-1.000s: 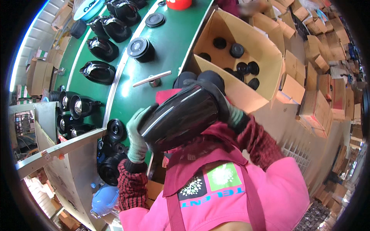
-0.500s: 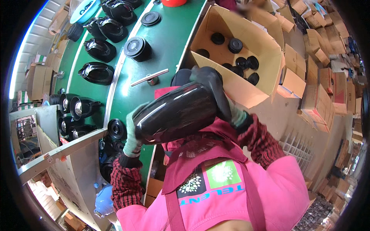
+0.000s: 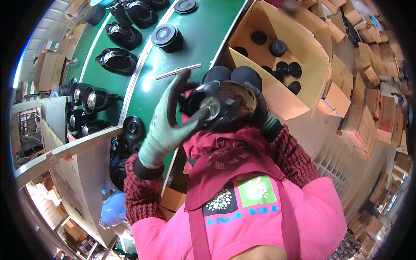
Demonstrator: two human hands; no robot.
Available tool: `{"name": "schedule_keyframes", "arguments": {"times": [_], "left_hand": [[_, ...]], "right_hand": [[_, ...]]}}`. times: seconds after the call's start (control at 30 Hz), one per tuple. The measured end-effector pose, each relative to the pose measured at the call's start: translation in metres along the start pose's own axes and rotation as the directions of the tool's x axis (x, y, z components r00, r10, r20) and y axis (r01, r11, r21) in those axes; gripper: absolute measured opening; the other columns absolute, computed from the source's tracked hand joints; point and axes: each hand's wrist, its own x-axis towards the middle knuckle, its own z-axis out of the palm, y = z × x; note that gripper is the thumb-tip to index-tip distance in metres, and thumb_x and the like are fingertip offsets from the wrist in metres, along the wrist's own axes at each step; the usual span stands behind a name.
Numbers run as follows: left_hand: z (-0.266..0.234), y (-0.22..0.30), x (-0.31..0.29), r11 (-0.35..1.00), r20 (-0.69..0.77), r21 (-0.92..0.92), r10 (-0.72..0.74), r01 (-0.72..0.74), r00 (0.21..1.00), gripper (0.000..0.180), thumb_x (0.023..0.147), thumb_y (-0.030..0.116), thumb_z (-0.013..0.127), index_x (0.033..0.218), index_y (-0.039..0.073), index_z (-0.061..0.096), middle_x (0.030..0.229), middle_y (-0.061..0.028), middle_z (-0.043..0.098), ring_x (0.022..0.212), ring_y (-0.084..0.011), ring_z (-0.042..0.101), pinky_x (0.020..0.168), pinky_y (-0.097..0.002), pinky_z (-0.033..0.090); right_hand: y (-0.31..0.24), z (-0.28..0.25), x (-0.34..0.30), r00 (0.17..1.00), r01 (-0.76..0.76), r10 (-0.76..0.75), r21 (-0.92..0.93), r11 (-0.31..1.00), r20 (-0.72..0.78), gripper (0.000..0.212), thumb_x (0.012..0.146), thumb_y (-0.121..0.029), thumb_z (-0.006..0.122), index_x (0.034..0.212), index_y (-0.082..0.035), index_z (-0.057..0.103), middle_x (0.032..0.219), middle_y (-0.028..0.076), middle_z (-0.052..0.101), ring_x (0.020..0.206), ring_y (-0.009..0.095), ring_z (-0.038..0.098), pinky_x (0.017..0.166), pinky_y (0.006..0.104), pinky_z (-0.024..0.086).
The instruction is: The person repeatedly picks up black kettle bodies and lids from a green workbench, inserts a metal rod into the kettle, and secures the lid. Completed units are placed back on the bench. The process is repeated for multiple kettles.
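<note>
A glossy black jug (image 3: 236,97) is held in front of my chest, its end with a pale metallic centre turned up toward me. My right hand (image 3: 261,110), in a dark-palmed glove, grips the jug's right side; its fingers are partly hidden. My left hand (image 3: 167,123), in a pale green glove with dark fingertips, is spread at the jug's left. Its thumb reaches over the metallic centre, and the other fingers stretch upward, slightly blurred. Just beyond these fingers, a metal bar (image 3: 190,68) lies on the green table (image 3: 143,89).
Stacked black lids (image 3: 167,38) stand on the table, with several black jugs (image 3: 116,60) farther left. An open carton (image 3: 299,50) holding black round parts is at the right. A metal frame rail (image 3: 73,149) crosses the lower left, near a blue plastic bottle (image 3: 113,210).
The jug has turned from lying lengthwise to showing its end. My left hand has left its far left end and moved up and right to the metallic centre. My right hand still holds it.
</note>
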Motion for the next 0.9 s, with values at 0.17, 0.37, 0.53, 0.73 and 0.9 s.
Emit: {"name": "schedule_keyframes", "arguments": {"times": [0.17,0.37,0.53,0.73,0.9], "left_hand": [[0.027,-0.008,-0.017,0.530,0.136,0.650,0.624,-0.544,0.770,0.067,0.060,0.048,0.088,0.117,0.019,0.071,0.138,-0.0144,0.053,0.128,-0.0400,0.049,0.108,-0.0561,0.038],[0.040,-0.002,-0.024,0.389,0.213,0.682,0.705,-0.620,0.677,0.046,0.053,0.042,0.079,0.094,0.022,0.076,0.111,-0.0023,0.068,0.115,-0.0330,0.059,0.097,-0.0563,0.046],[0.046,-0.005,-0.025,0.447,0.179,0.620,0.720,-0.645,0.670,0.048,0.056,0.046,0.088,0.092,0.017,0.075,0.108,-0.0022,0.065,0.113,-0.0332,0.059,0.091,-0.0568,0.048],[0.052,-0.017,-0.038,0.546,0.171,0.608,0.619,-0.576,0.767,0.054,0.059,0.046,0.088,0.101,0.016,0.074,0.116,-0.0056,0.062,0.120,-0.0356,0.053,0.097,-0.0549,0.043],[0.039,-0.081,-0.055,0.907,0.430,0.213,0.248,-0.364,0.868,0.049,0.073,0.016,0.081,0.119,0.006,0.066,0.125,-0.0146,0.061,0.122,-0.0361,0.054,0.103,-0.0465,0.043]], "right_hand": [[-0.028,0.042,-0.014,0.903,0.401,-0.226,-0.526,0.750,0.366,0.057,0.100,-0.018,0.059,0.153,-0.004,0.040,0.152,0.013,0.048,0.138,0.026,0.049,0.118,0.0401,0.038],[0.000,0.033,-0.028,0.950,0.166,-0.131,-0.104,0.981,0.285,0.062,0.096,-0.027,0.064,0.149,-0.002,0.044,0.150,0.014,0.051,0.134,0.024,0.053,0.116,0.0415,0.039],[0.017,0.023,-0.037,0.972,0.207,-0.119,-0.510,0.835,0.201,0.077,0.082,-0.022,0.082,0.147,-0.003,0.046,0.145,0.012,0.056,0.131,0.022,0.054,0.113,0.0404,0.043],[-0.062,0.005,-0.032,1.000,-0.004,0.017,-0.493,0.870,0.024,0.066,0.086,-0.019,0.077,0.144,-0.002,0.049,0.139,0.014,0.060,0.126,0.022,0.058,0.112,0.0379,0.044],[-0.151,0.042,-0.010,0.997,0.070,-0.029,-0.838,0.542,0.064,0.052,0.090,-0.022,0.071,0.136,-0.002,0.058,0.132,0.015,0.064,0.123,0.024,0.060,0.109,0.0380,0.045]]}}
